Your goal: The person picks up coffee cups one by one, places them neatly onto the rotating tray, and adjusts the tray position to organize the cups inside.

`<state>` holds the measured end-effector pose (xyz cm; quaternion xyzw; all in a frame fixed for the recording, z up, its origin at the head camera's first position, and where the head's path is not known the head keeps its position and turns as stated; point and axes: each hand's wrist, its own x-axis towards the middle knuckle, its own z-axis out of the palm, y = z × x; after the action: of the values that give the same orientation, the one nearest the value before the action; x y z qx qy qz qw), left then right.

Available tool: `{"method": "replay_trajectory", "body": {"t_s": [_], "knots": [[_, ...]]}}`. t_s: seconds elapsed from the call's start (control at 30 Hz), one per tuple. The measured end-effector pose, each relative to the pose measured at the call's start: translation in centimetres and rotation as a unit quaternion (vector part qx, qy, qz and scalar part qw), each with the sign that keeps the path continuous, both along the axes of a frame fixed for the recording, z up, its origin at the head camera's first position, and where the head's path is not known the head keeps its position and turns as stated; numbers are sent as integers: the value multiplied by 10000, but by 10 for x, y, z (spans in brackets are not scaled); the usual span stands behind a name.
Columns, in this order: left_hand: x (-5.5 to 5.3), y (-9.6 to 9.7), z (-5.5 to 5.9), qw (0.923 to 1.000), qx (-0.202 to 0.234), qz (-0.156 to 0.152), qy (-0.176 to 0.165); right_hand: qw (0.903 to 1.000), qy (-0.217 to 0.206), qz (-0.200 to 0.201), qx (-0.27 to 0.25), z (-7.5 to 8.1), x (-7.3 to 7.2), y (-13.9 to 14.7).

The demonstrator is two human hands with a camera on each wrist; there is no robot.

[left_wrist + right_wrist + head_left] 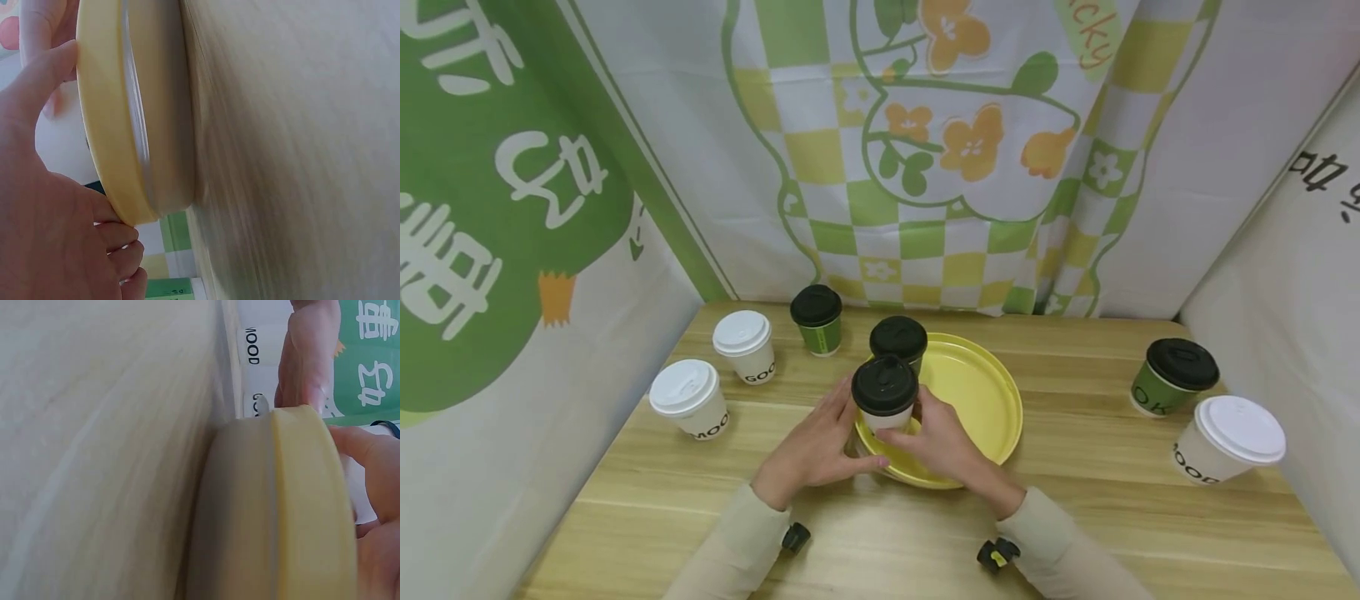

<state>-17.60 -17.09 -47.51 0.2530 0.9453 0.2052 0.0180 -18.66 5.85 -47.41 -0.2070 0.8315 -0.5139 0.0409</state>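
Note:
My right hand (pixel 943 442) grips a white paper cup with a black lid (pixel 885 387), thumb in front and fingers around its right side. The cup is over the left part of a round yellow tray (pixel 992 408). Just behind it, a second black-lidded cup (pixel 898 337) stands at the tray's back left, its body largely hidden. My left hand (pixel 812 446) is spread along the tray's left edge. In the left wrist view its thumb (pixel 62 59) touches the yellow rim (pixel 103 112), and its other fingers lie farther along that rim.
Two white-lidded cups (pixel 743 342) (pixel 691 398) and a green black-lidded cup (pixel 820 321) stand at the left. On the right are a green black-lidded cup (pixel 1172 375) and a white-lidded cup (pixel 1228 437). Printed cloth (pixel 925 250) hangs behind the wooden table (pixel 1075 467).

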Motion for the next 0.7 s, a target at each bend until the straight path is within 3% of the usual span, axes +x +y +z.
{"method": "replay_trajectory", "body": {"t_s": [0.3,0.7], "knots": [[-1,0,1,10000,-27,-24,-48,10000,-75,38,-30,-8,-3,-7],[1,0,3,9996,-204,51,-187,9998,93,123,120,-8,-7,-8]]}}
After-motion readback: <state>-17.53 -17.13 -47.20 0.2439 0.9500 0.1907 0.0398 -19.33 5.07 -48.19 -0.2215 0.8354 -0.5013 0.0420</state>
